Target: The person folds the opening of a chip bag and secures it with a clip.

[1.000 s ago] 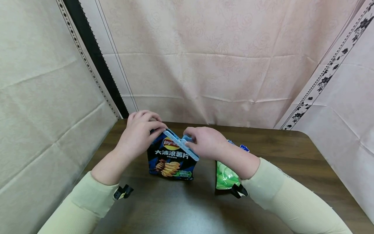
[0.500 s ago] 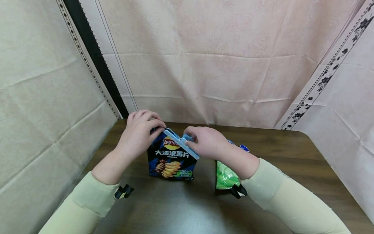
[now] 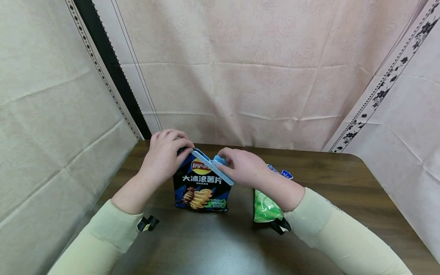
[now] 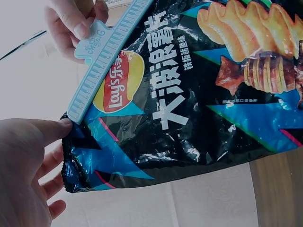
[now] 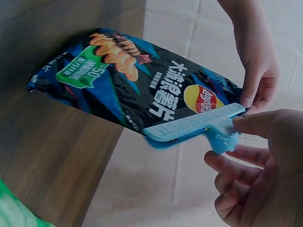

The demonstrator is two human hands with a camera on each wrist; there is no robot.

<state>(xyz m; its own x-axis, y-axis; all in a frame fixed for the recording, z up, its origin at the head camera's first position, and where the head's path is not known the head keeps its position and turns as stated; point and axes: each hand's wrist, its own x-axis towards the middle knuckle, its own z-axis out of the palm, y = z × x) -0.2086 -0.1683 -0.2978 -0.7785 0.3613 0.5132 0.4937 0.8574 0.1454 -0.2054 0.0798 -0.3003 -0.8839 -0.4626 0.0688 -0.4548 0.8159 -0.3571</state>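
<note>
A black and blue Lay's chip bag (image 3: 201, 191) stands upright on the table, its front facing me. Across its top, slanting down to the right, lies a long light-blue bag clip (image 3: 213, 168) with a piano-key pattern in the left wrist view. My left hand (image 3: 165, 154) pinches the bag's upper left corner, thumb in front, beside the clip's end. With thumb and fingers, my right hand (image 3: 245, 166) pinches the clip's handle (image 4: 94, 41). In the right wrist view the clip's two bars (image 5: 194, 125) stand slightly apart at the bag's top edge.
A green snack bag (image 3: 266, 206) lies right of the chip bag, partly hidden under my right forearm. The brown wooden table (image 3: 192, 244) ends at a pale curtain (image 3: 240, 95) behind, with more cloth at both sides.
My left hand and the left end of the clip have shifted very slightly up and left. The right hand keeps its hold on the clip's handle.
</note>
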